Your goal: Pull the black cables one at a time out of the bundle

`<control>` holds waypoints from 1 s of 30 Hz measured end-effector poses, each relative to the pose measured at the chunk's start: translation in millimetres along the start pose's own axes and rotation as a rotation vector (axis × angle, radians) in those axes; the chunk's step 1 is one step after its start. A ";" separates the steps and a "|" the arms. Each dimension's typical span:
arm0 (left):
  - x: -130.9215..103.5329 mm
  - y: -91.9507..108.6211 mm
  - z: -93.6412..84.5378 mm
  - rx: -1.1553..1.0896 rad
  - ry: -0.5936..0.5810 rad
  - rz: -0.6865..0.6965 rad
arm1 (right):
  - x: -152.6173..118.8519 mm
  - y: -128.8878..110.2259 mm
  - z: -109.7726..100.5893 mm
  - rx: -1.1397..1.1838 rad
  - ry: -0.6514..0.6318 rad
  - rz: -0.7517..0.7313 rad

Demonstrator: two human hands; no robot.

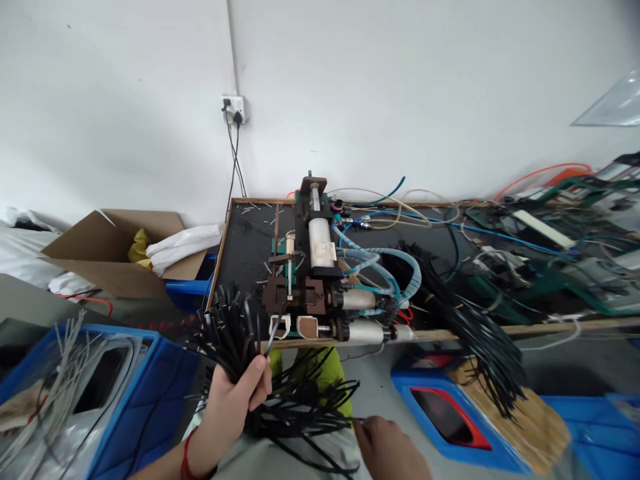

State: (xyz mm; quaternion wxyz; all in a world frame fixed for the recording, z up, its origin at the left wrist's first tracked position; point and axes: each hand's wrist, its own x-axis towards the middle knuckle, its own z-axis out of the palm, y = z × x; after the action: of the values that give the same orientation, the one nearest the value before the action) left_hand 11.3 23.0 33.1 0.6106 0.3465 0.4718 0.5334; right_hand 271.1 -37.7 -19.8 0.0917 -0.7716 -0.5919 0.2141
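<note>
My left hand (pixel 245 390) is closed around a black cable (pixel 273 337), whose end points up at the front of a pneumatic machine (pixel 300 293). Beside and behind that hand stands a thick bunch of black cables (pixel 230 333), leaning over the table's front edge. More black cables (pixel 305 413) from the bunch spread across my lap. My right hand (pixel 390 447), low in the view and slightly blurred, has its fingers closed at the end of a black strand. The machine has white cylinders and blue air hoses.
Another bundle of black cables (pixel 465 320) hangs over the table edge to the right. A blue crate (pixel 160 373) with pale strips stands at the left, near an open cardboard box (pixel 125 273). Blue bins (pixel 450 417) sit under the table. Small white scraps litter the tabletop (pixel 240 247).
</note>
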 end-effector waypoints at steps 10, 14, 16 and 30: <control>-6.7 -2.7 8.4 0.146 -0.046 -0.068 | 17.1 -152.0 -23.7 1.183 0.096 -0.422; -2.5 -2.2 5.3 0.157 0.066 0.013 | 16.7 -153.9 -8.8 1.436 0.206 -0.290; 2.5 -0.9 3.2 0.137 0.149 0.079 | 16.6 -143.0 -3.0 1.483 0.239 -0.246; 16.1 0.1 4.3 -0.007 0.161 0.020 | 9.9 -132.2 8.4 1.100 -0.270 -0.361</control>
State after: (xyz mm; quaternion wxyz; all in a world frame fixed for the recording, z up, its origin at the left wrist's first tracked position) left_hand 15.1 39.0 31.2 0.5664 0.3054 0.5140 0.5672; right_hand 153.9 8.1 22.7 0.4370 -0.4640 -0.5223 0.5665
